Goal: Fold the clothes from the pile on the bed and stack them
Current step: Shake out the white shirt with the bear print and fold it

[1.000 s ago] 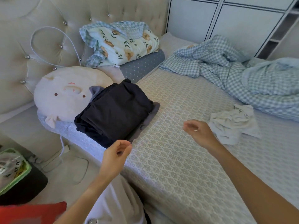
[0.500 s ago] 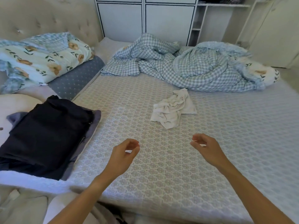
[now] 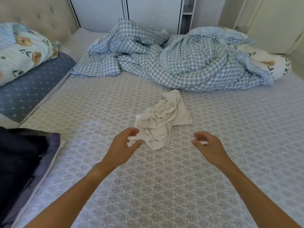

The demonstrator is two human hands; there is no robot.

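Note:
A crumpled white garment (image 3: pixel 162 119) lies in the middle of the patterned bed sheet (image 3: pixel 164 186). My left hand (image 3: pixel 123 145) reaches its near left corner, which shows in the gap between my thumb and my loosely curled fingers; nothing is lifted. My right hand (image 3: pixel 208 145) hovers over the sheet just right of the garment, fingers loosely curled and holding nothing. A stack of folded dark clothes (image 3: pixel 19 155) sits at the left edge, on top of a purple-grey piece.
A rumpled blue checked duvet (image 3: pixel 181 63) fills the far side of the bed. A floral quilt (image 3: pixel 21 50) lies on a blue dotted pillow (image 3: pixel 32 89) at the far left. White cupboards (image 3: pixel 148 12) stand behind.
The view swung right from the dark stack to the bed's middle. Both hands moved forward to the white garment, and my left hand now reaches its corner.

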